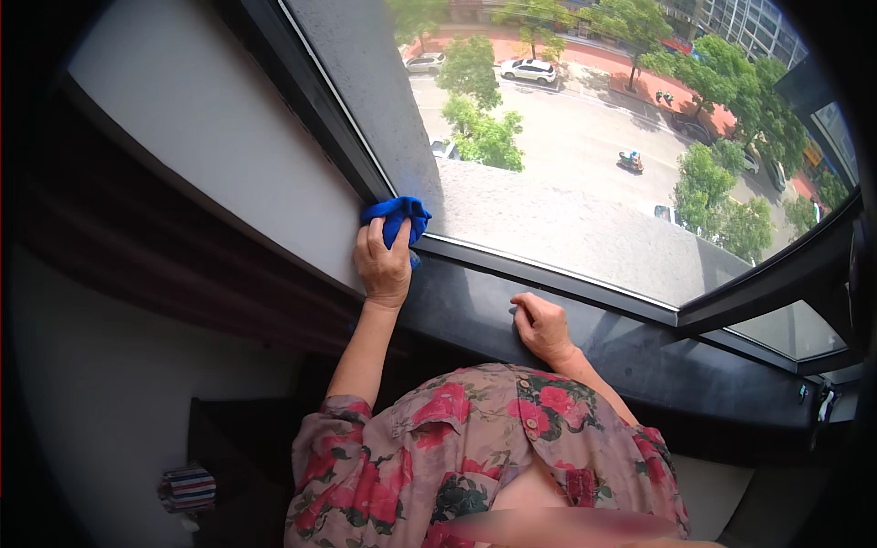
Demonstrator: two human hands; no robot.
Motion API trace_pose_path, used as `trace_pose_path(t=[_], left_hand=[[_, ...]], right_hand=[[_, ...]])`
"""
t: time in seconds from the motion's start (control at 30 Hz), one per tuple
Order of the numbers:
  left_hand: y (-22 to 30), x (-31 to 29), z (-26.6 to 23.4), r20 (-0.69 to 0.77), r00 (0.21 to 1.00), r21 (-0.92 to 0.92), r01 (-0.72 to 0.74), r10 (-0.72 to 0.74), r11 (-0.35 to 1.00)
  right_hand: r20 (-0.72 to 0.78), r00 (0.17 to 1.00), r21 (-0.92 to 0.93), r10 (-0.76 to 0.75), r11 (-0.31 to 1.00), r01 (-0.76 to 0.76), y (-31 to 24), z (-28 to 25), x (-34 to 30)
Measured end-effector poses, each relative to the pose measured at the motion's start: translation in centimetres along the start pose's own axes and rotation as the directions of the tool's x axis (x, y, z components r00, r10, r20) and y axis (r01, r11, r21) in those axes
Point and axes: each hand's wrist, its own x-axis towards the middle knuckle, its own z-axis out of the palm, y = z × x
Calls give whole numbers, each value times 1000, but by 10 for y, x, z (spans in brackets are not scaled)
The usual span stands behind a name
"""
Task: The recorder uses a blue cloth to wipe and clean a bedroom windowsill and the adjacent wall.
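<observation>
My left hand (384, 265) is closed on a bunched blue cloth (402, 217), pressing it into the lower left corner of the window frame (343, 137), where the frame's side and bottom bars meet. Part of the cloth shows below the fingers, beside the wall. On the dark window sill (461, 315) in front of me rests my right hand (543, 327), its fingers curled in and nothing visible in them. The window glass (548, 215) rises beyond both hands.
A casement sash (776, 297) stands at the right, with a handle (827, 402) near the sill's right end. Dark curtain (210, 256) hangs at the left beside the white wall (210, 128). A striped cloth (187, 489) lies at the lower left. Outside, far below, is a street.
</observation>
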Motion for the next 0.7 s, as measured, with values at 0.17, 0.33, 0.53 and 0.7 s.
trace_pose_path(t=[0.17, 0.33, 0.53, 0.7], left_hand=[[-10, 51, -19, -126, 988, 199, -68, 95, 978], [-22, 189, -70, -415, 899, 245, -39, 141, 969], [-57, 324, -126, -558, 783, 365, -65, 274, 929], [-102, 418, -148, -597, 695, 444, -131, 402, 886]], right_hand=[[4, 999, 11, -42, 999, 42, 3, -2, 0], [-20, 999, 12, -44, 999, 45, 5, -4, -4], [-30, 998, 24, -53, 998, 54, 1, -7, -5], [-42, 998, 30, -51, 998, 53, 1, -5, -4]])
